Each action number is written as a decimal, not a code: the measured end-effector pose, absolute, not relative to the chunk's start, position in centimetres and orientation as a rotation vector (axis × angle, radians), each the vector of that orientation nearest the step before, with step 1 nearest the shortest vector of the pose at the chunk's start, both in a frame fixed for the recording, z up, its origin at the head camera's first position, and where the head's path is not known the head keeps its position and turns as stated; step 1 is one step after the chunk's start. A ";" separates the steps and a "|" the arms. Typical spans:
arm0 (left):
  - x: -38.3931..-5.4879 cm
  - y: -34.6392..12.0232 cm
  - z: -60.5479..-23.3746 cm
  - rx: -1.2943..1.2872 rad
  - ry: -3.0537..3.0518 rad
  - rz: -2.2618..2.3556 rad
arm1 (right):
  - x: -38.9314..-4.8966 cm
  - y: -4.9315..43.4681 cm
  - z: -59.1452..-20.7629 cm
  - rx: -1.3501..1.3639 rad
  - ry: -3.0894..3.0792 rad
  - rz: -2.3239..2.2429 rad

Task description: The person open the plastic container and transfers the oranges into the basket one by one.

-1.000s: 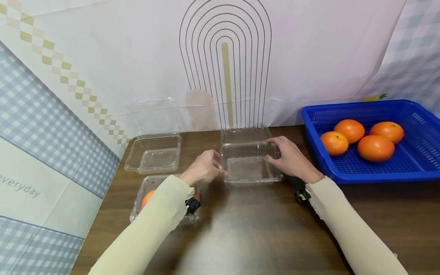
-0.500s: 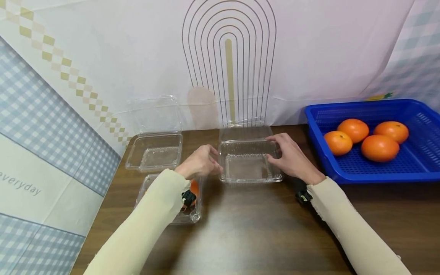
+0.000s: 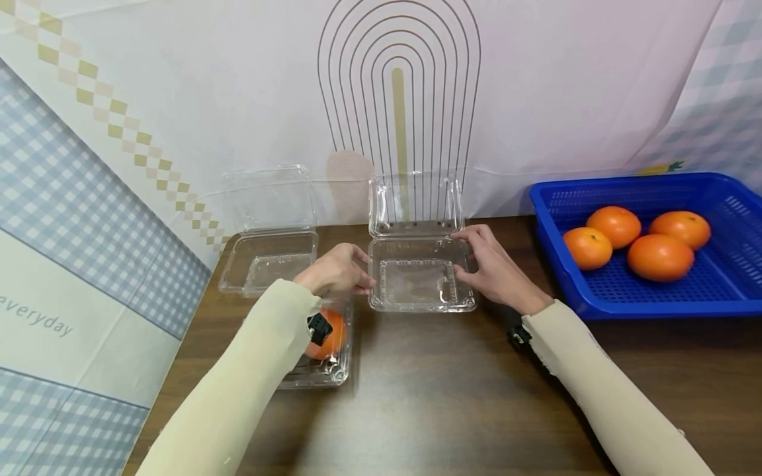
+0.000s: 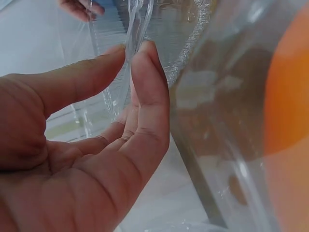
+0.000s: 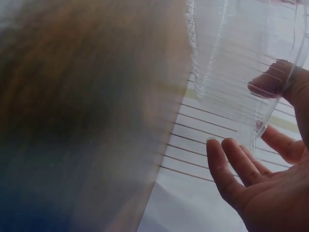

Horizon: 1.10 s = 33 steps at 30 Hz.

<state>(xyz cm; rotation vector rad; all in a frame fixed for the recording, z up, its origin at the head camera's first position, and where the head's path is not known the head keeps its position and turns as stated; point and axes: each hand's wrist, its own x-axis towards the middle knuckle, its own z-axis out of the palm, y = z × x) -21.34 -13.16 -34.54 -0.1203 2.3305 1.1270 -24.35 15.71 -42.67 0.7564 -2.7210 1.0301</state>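
Note:
A clear plastic clamshell box [image 3: 411, 283] stands in the middle by the wall, its lid [image 3: 416, 201] raised upright against the wall. My left hand [image 3: 340, 270] pinches its left rim between thumb and fingers, as the left wrist view shows close up. On the opposite side, my right hand [image 3: 493, 268] holds the right edge; in the right wrist view the thumb [image 5: 270, 82] shows through the clear plastic and the other fingers lie outside. Inside, the box is empty. Under my left forearm a lidded clear box [image 3: 340, 370] with an orange fruit [image 3: 331, 336] is partly hidden.
Another clear clamshell box [image 3: 270, 268] with its lid up stands at the back left. A blue plastic basket [image 3: 673, 305] with several orange fruits [image 3: 661, 256] sits at the right on the brown wooden table [image 3: 428, 396]. Patterned cloth [image 3: 178, 99] covers the wall behind.
The middle box has shifted slightly left with both hands on it. Its lid, tilted low before, now stands up. My left forearm has moved left, showing more of the fruit below it.

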 end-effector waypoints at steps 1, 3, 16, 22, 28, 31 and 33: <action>-21.4 -13.2 -34.5 -0.122 2.340 1.118 | -24.5 15.6 -42.7 0.765 -2.716 1.025; -21.5 -13.3 -34.4 -0.127 2.353 1.112 | -24.8 15.2 -42.7 0.779 -2.707 1.013; -21.4 -14.4 -34.2 -0.093 2.510 0.869 | -26.5 12.4 -42.2 0.777 -2.756 1.029; -20.0 -15.7 -33.6 -0.030 2.552 0.916 | -27.0 10.5 -42.4 0.642 -2.760 1.080; -16.4 -18.1 -32.2 0.035 2.606 1.076 | -27.4 8.8 -42.5 0.585 -2.767 1.081; -14.1 -19.5 -31.6 0.069 2.671 1.092 | -27.6 8.2 -42.4 0.573 -2.786 1.076; -12.5 -20.5 -31.5 0.081 2.712 1.075 | -27.7 7.9 -42.3 0.569 -2.803 1.079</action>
